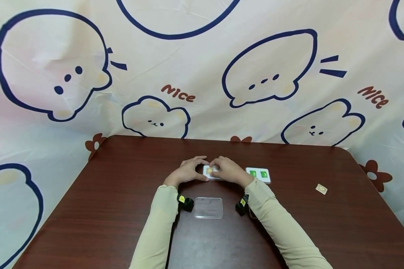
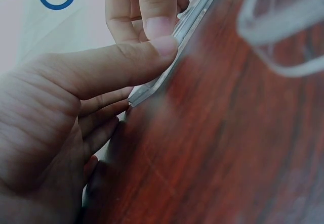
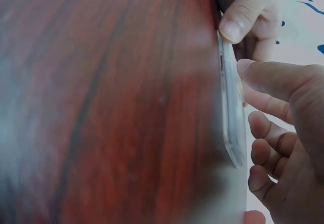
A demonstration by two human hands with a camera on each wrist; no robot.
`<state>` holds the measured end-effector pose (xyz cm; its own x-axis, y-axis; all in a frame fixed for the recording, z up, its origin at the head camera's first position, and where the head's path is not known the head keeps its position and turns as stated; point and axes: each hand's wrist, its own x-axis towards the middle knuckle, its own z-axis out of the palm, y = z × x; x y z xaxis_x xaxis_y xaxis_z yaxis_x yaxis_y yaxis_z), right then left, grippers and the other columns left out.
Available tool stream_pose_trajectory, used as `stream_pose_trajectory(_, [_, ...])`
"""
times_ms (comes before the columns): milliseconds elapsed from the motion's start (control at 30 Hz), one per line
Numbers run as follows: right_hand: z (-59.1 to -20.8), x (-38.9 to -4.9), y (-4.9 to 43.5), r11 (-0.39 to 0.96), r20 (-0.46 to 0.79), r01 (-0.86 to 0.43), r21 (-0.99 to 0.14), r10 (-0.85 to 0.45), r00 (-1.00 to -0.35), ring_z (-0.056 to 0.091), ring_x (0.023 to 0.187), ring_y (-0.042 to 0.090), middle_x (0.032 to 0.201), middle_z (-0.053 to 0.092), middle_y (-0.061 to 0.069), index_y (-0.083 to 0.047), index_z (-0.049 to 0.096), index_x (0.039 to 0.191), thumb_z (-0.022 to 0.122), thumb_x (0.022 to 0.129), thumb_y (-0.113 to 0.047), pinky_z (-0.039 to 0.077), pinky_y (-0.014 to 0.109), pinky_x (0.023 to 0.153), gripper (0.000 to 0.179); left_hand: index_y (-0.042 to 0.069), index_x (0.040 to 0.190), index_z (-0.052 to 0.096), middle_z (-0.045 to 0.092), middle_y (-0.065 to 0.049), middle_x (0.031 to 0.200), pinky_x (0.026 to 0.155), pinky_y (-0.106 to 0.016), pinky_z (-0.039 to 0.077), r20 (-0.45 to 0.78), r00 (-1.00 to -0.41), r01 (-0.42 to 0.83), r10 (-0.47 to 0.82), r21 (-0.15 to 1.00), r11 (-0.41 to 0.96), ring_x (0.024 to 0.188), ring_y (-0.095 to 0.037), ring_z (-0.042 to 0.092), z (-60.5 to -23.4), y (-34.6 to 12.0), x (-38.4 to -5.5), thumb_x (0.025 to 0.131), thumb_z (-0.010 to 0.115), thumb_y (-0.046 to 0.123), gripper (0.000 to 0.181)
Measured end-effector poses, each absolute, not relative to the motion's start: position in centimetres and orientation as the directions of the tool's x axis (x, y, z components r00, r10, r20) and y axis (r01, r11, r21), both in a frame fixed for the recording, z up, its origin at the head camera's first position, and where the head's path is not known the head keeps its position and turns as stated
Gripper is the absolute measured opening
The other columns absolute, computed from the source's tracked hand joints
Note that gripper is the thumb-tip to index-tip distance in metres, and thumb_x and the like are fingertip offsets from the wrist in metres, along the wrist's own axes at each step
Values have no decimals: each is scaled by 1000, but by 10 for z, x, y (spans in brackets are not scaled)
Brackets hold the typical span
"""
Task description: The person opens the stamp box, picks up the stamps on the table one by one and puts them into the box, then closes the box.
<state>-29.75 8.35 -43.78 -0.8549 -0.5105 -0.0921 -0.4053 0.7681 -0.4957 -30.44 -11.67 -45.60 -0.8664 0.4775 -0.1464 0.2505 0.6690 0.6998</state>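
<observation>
A flat clear plastic case [image 1: 217, 178] with a white insert lies near the middle of the table. My left hand [image 1: 187, 172] holds its left end, the thumb [image 2: 164, 46] on the near edge and the fingers round the far side. Over the case, my right hand [image 1: 229, 172] pinches a small yellow card [image 1: 210, 170] between thumb and index finger, right at the white surface. The other right fingers [image 3: 260, 125] are loosely curled. Fingers partly cover the small card. To the right lies a similar white case [image 1: 266, 180] with two green cards on it.
An upturned or loose clear plastic lid [image 1: 208, 208] lies between the forearms, nearer the body. Another clear edge peeks out by the right wrist. A small pale yellow card [image 1: 321, 189] lies alone at the right. A printed cloth [image 1: 202, 67] hangs behind the dark wooden table [image 1: 121, 209].
</observation>
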Motion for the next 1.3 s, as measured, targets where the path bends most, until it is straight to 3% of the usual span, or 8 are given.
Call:
stream_pose_trajectory(433, [-425,-290,114,719,-5,-418,-556,-506,-863,48,78,14,94,56,5,-8,63,120,67,92,-25,43,28,70,34,19,134,57,34,1,156,117,-51,15,-139,-871,255,471,691,676,143,-32,30,-458,-116,-306,79,79,32,61])
stream_pose_trajectory(867, [-419,-272,164,686,12,-301,-663,-393,-920,49,88,20,100,56,8,-7,62,122,68,91,-25,44,33,77,36,18,135,56,33,1,157,117,-52,15,-137,-870,251,474,704,665,145,-31,26,-458,-117,-306,79,79,31,62])
stream_pose_trajectory(1300, [-416,-249,234,679,30,-181,-712,-228,-973,47,88,22,101,54,10,-5,58,126,67,91,-22,41,25,70,40,18,136,55,32,0,157,117,-53,15,-130,-872,253,472,706,662,145,-32,25,-456,-118,-304,80,79,31,63])
